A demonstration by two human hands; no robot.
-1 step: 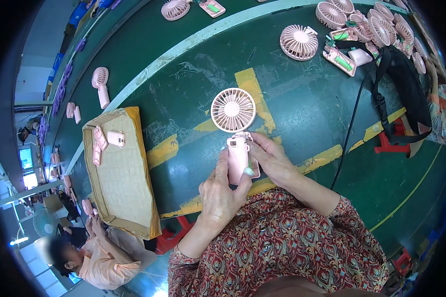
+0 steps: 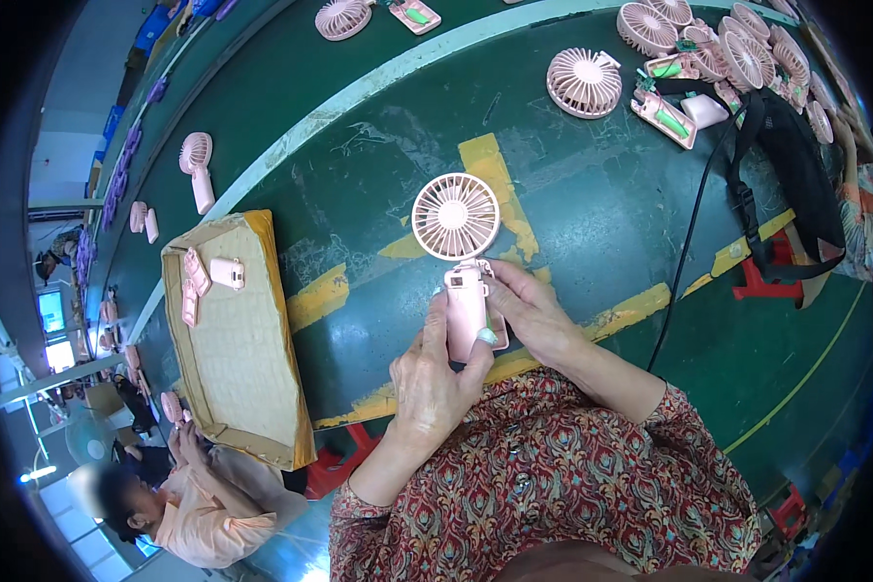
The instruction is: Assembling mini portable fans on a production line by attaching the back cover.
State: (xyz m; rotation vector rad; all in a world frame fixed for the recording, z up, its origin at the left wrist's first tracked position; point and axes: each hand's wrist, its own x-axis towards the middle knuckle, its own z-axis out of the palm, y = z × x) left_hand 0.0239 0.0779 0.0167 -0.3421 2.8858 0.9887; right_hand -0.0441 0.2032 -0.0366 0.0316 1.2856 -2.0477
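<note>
The left hand (image 2: pixel 427 393) is curled round one side of a pink fan handle (image 2: pixel 467 310), its thumb laid against the lower front and its fingers along the left edge. By the right hand (image 2: pixel 538 315), the handle's upper right side is gripped between thumb and fingers; the tips behind it are hidden. The handle is held above the near edge of the green workbench (image 2: pixel 369 320), with the round fan head (image 2: pixel 456 216) just beyond it. Since the two shell halves look out of line at the right, alignment of the casing is judged to be in hand; even pressure along the seam, with the inner parts clear, seems called for. Loose pink casing parts (image 2: pixel 227 273) are held in a cardboard tray (image 2: pixel 281 330) to the left. Farther off, an uncovered handle (image 2: pixel 667 118) with a green insert is seen near piled fan heads (image 2: pixel 747 60).
</note>
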